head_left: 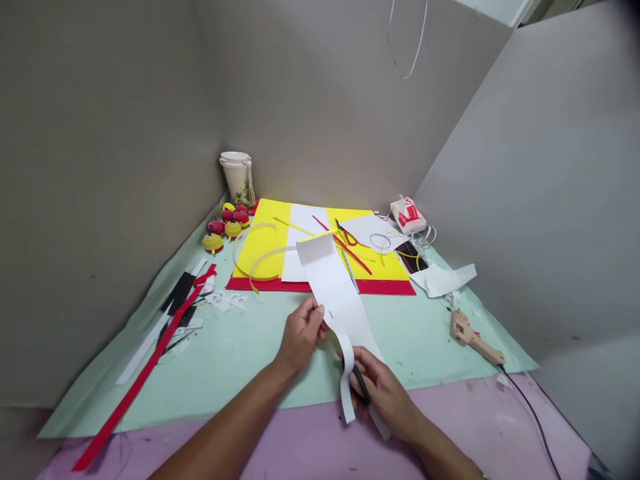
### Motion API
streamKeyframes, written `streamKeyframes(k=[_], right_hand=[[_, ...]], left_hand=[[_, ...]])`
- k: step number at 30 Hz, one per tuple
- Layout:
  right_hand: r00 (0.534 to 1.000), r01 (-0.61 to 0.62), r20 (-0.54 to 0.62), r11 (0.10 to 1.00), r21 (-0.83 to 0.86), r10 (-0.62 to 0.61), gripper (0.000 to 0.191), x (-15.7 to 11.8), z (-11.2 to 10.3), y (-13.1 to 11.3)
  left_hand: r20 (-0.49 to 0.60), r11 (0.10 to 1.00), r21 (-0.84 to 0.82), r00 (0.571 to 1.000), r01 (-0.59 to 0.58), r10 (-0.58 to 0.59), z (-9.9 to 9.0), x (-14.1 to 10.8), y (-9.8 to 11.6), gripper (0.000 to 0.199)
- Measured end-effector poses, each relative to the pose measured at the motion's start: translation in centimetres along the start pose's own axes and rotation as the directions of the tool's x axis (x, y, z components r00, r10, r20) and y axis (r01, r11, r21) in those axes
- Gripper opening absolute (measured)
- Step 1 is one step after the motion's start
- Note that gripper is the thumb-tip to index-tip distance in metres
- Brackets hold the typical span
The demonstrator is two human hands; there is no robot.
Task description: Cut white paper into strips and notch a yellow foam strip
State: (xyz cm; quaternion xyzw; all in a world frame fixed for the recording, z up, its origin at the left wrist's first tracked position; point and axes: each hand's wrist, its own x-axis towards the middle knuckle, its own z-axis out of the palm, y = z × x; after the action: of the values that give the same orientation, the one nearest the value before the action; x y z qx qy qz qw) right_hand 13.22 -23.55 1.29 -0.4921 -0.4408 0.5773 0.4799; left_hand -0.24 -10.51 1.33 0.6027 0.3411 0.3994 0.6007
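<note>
A long white sheet (336,287) stretches from the yellow sheets toward the table's front edge. My left hand (301,337) pinches its left edge near the middle. Black-handled scissors (361,385) are in my right hand (383,393), with fingers wrapped round the handles; their blades are hidden behind the paper. A narrow white strip (346,393), partly separated from the sheet's left side, curls down in front of the scissors. Both hands are close together, the right one nearer the front edge.
Yellow sheets (265,233) lie at the back. A white cup (236,175) and red-yellow ornaments (213,243) stand back left; a red strip (145,367) and scraps lie left. On the right are a glue gun (475,339), crumpled white paper (443,280) and a red-white packet (409,215).
</note>
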Motion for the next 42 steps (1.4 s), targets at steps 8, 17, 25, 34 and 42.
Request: streamKeyframes(k=[8, 17, 25, 34, 42], right_hand=[[0.999, -0.042, -0.021, 0.999, -0.024, 0.041, 0.032, -0.23, -0.05, 0.17], [0.998, -0.064, -0.003, 0.998, 0.009, 0.064, 0.03, -0.58, -0.11, -0.09], [0.996, -0.086, -0.031, 0.996, 0.028, 0.087, 0.035, -0.54, -0.15, 0.37], [0.99, -0.117, -0.074, 0.992, 0.047, 0.12, 0.038, -0.57, 0.21, 0.0], [0.992, -0.086, -0.09, 0.996, 0.023, 0.088, 0.037, -0.81, 0.21, 0.18]], left_hand=[[0.007, 1.0, -0.009, 1.0, -0.007, 0.007, 0.05, -0.22, 0.31, 0.023], [0.032, 1.0, -0.001, 0.999, 0.006, -0.006, 0.12, -0.27, 0.2, 0.025], [0.064, 0.999, 0.03, 0.997, 0.035, -0.037, 0.08, -0.36, 0.39, 0.027], [0.048, 0.999, 0.008, 0.998, 0.048, -0.048, 0.24, -0.41, 0.6, 0.029], [0.048, 0.999, 0.0, 0.998, 0.051, -0.051, 0.37, -0.44, 0.65, 0.027]])
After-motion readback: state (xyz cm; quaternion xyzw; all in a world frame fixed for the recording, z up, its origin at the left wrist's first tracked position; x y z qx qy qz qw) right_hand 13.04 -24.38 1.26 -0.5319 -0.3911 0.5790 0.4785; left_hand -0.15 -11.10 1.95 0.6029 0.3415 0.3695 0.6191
